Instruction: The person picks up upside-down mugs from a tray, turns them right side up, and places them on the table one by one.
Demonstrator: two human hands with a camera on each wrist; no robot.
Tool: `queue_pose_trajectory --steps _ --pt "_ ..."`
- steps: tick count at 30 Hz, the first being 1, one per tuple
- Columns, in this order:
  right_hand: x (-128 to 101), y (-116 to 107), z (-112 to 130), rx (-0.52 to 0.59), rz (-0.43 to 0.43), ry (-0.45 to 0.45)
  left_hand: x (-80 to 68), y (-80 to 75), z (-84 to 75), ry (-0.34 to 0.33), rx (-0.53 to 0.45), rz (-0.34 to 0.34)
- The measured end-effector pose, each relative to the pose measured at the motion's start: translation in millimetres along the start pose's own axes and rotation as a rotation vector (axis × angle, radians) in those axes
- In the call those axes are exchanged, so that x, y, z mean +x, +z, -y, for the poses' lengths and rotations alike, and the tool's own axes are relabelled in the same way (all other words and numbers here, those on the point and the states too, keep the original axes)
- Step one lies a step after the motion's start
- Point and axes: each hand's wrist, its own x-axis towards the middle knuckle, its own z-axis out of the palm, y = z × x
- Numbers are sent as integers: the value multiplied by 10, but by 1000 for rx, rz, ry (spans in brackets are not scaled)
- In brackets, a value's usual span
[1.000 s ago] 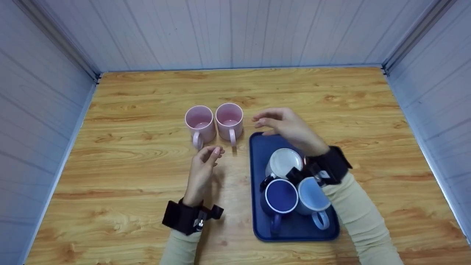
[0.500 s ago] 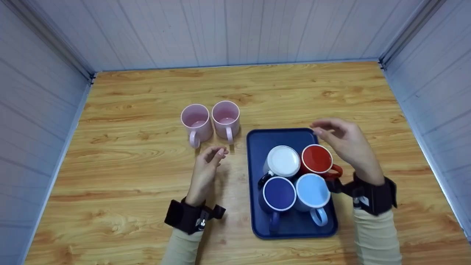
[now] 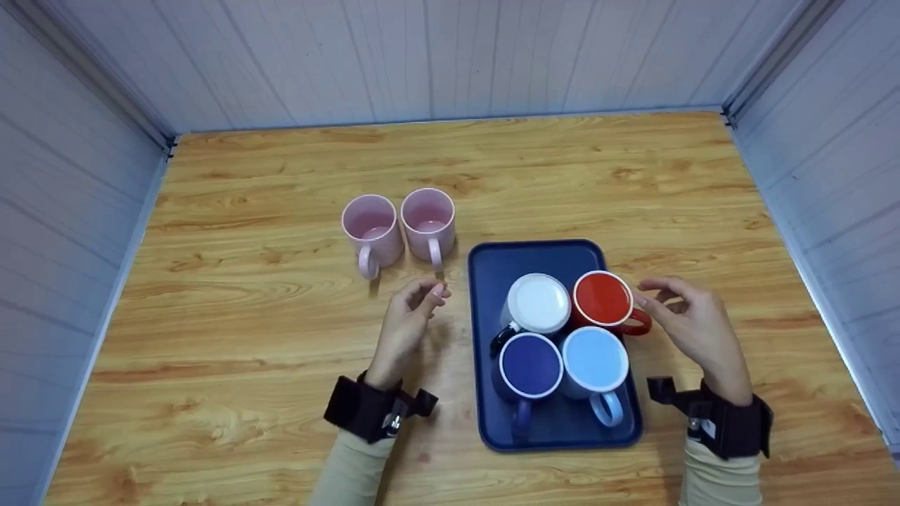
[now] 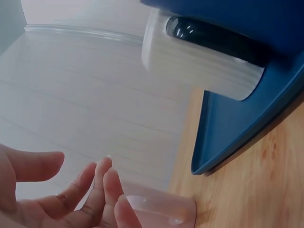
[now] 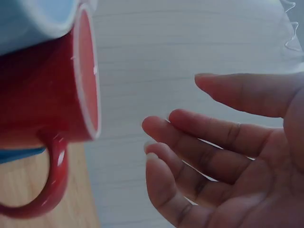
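Note:
A dark blue tray (image 3: 492,260) lies on the wooden table and carries a white mug (image 3: 538,303), a red mug (image 3: 603,300), a dark blue mug (image 3: 531,367) and a light blue mug (image 3: 595,360). My right hand (image 3: 685,320) hovers just right of the red mug's handle (image 3: 638,325), fingers loosely bent and holding nothing; in the right wrist view the red mug (image 5: 45,114) sits a short gap from the fingers (image 5: 190,156). My left hand (image 3: 413,309) rests left of the tray, relaxed and holding nothing. Two pink mugs (image 3: 397,225) stand beyond it.
Pale panelled walls (image 3: 422,63) close in the table on the back, left and right. Bare wood (image 3: 232,337) stretches left of my left hand and behind the tray. In the left wrist view the tray's edge (image 4: 223,137) and a pink mug (image 4: 161,209) are near.
My right hand swung from above the tray's far end, over to its right side and down beside the red mug, uncovering that mug. The left hand barely shifted.

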Motion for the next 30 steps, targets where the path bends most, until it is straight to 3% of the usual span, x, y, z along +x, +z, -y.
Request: queue_pose_trajectory --steps 7,10,17,30 --pt "-69 6 -246 -144 188 67 12 44 28 19 9 54" --pt "-84 47 -312 -171 222 52 18 55 39 21 14 62" --pt "-83 144 -402 -185 161 -6 7 91 39 4 29 70" --pt "-89 223 -512 -138 93 -6 -5 258 127 27 -29 139"
